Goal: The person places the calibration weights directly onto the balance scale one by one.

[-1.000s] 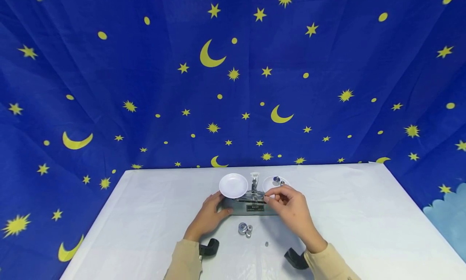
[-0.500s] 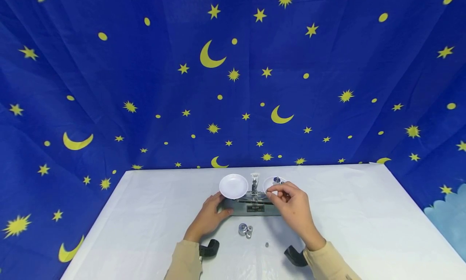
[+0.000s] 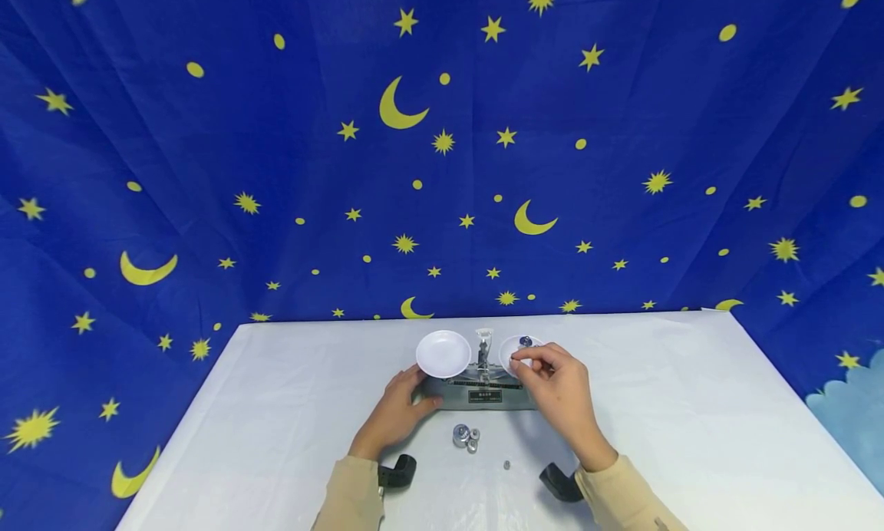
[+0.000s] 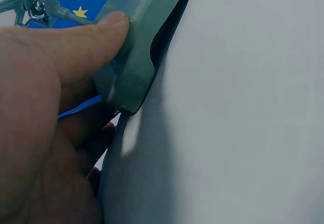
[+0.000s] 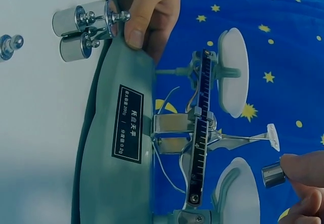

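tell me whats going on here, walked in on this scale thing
A person is working at a grey-green balance scale. Their left hand grips the left end of its base, while their right hand pinches a small silver metal cylinder at the round white right pan. At least one shiny knobbed weight sits on that pan. On the white table, in front of the scale, three silver knobbed weights stand clustered, with a smaller silver weight apart.

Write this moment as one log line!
left hand: grips balance base | right hand: pinches metal weight near right pan | table: four weights
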